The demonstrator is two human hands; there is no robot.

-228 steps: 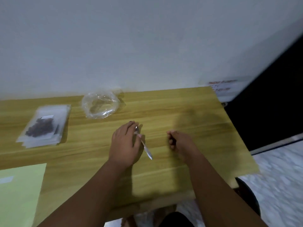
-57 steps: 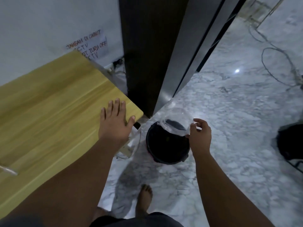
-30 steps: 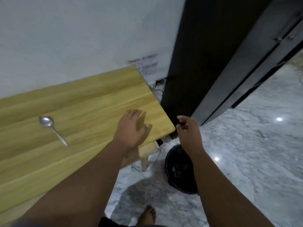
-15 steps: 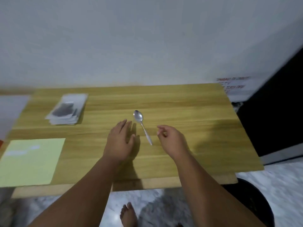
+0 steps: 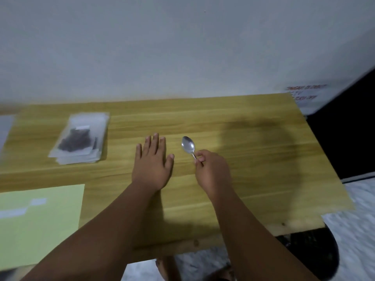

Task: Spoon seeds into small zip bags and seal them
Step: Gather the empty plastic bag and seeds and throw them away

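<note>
Fingers (image 5: 199,159) of the right hand (image 5: 213,173) pinch the spoon (image 5: 188,146) handle, likely to lift it; the left hand (image 5: 152,163) rests flat on the surface (image 5: 253,159), zip bags (image 5: 79,138) lying well to its left.

A pale green sheet (image 5: 40,224) lies on the wooden surface (image 5: 243,122), near left corner. Behind, a white wall (image 5: 162,47) bears a red-lettered notice (image 5: 304,93) — a black bin (image 5: 316,254) stands on the marble floor (image 5: 357,201) at right.

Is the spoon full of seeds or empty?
Empty. The spoon shows a bare, shiny bowl with no dark seeds in it; the right hand pinches its handle.
</note>
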